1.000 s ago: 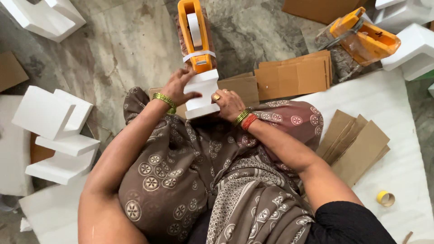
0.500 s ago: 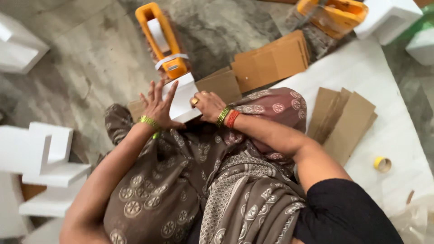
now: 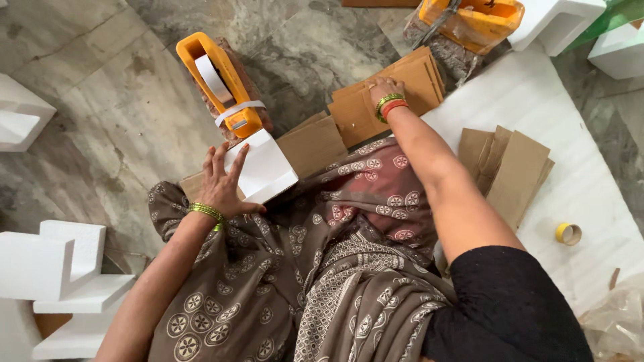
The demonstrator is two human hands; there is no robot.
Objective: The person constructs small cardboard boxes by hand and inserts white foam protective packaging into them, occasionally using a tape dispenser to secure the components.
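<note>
My left hand (image 3: 221, 182) rests flat, fingers spread, on a white foam block (image 3: 265, 167) that caps the near end of an orange plastic appliance (image 3: 218, 84) lying on the stone floor. My right hand (image 3: 382, 90) is stretched forward and lies on a stack of brown cardboard pieces (image 3: 382, 100); its fingers curl over the stack's far edge, and I cannot tell whether they grip a piece. Another cardboard piece (image 3: 312, 144) lies between the stack and the foam block. My patterned brown garment covers my lap below.
A second orange appliance (image 3: 473, 20) sits at the top right on a white foam sheet (image 3: 537, 100). More cardboard strips (image 3: 510, 171) and a small yellow tape roll (image 3: 567, 233) lie on that sheet. White foam corner blocks (image 3: 54, 268) stand at left, others at top right (image 3: 557, 23).
My right hand left the foam block and reached forward to the cardboard stack. My left hand stayed on the block, now flatter. The view swung left.
</note>
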